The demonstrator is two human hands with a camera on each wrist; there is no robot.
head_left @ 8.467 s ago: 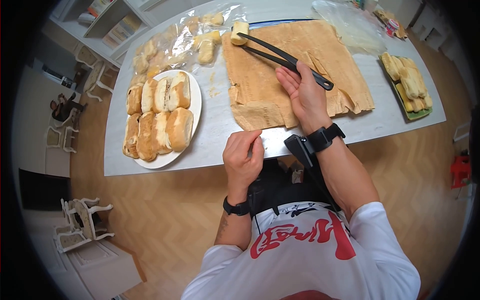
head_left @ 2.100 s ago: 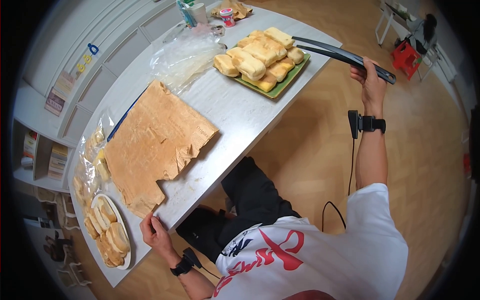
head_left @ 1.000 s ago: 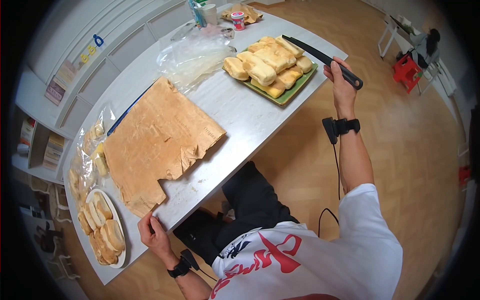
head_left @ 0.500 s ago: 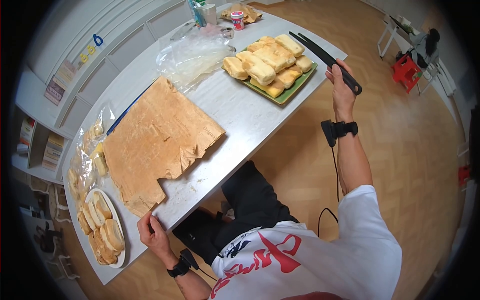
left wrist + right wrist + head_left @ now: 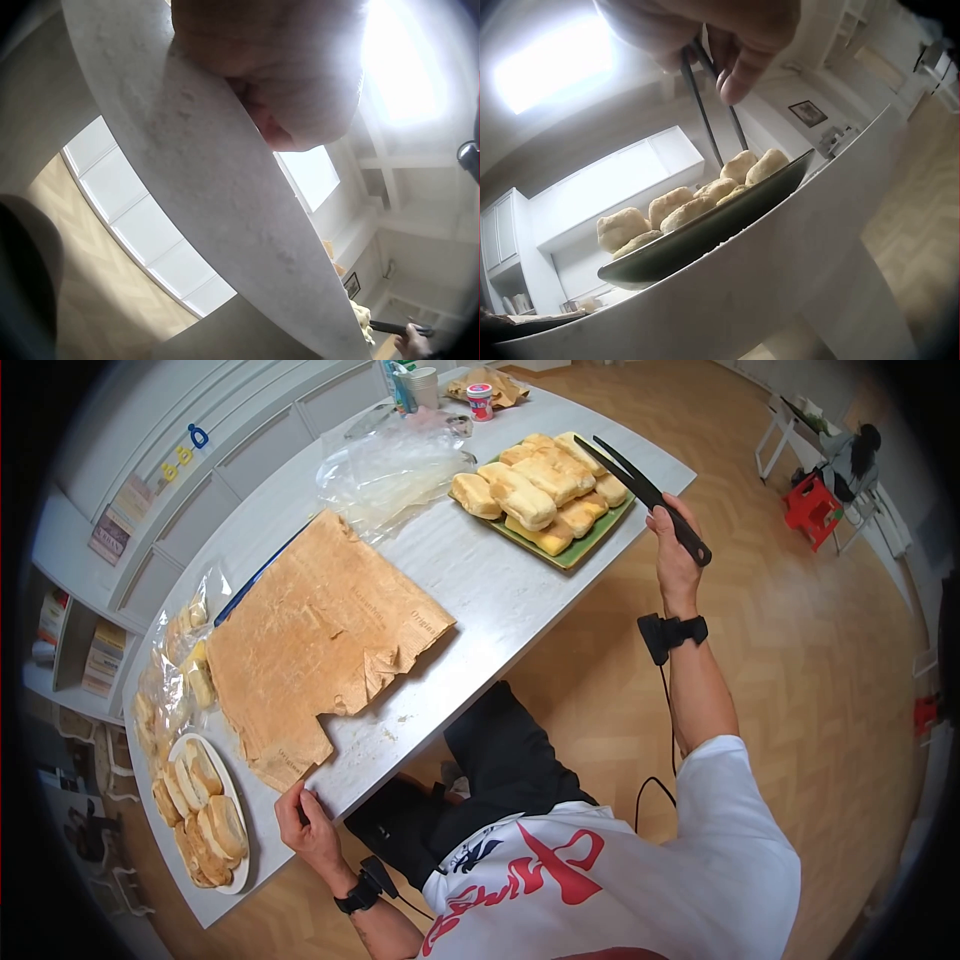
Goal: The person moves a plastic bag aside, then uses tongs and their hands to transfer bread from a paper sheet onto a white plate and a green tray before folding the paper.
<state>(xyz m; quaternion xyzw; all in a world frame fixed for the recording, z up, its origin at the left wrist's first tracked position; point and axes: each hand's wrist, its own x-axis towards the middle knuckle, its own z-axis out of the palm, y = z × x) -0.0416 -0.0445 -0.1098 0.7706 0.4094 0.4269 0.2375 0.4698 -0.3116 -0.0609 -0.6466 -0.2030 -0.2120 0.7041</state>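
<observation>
In the head view my right hand [image 5: 680, 565] holds black tongs [image 5: 650, 495] over the right side of a green plate [image 5: 572, 563] heaped with pale bread rolls [image 5: 525, 500]. The tong arms are apart, one tip by the rearmost roll; whether they touch it, I cannot tell. From the right wrist, the tongs [image 5: 703, 109] slant down behind the rolls [image 5: 686, 214]. My left hand [image 5: 312, 835] rests at the table's near edge, fingertips by a corner of the brown paper [image 5: 320, 620]. In the left wrist view its loosely curled fingers [image 5: 281, 139] lie against the table edge.
A white oval plate [image 5: 240, 875] of split, browned buns stands at the table's left end. Behind it lie bagged rolls [image 5: 170, 680]. Clear plastic bags [image 5: 390, 470], a red-and-white tub [image 5: 480, 402] and paper cups [image 5: 422, 388] are farther back. A red stool [image 5: 812, 510] stands beyond.
The view has turned toward the green plate. The tongs, earlier gripping a roll beside the brown paper, are now at the green plate; lately their tips shifted slightly. My left hand has stayed at the paper's corner lately.
</observation>
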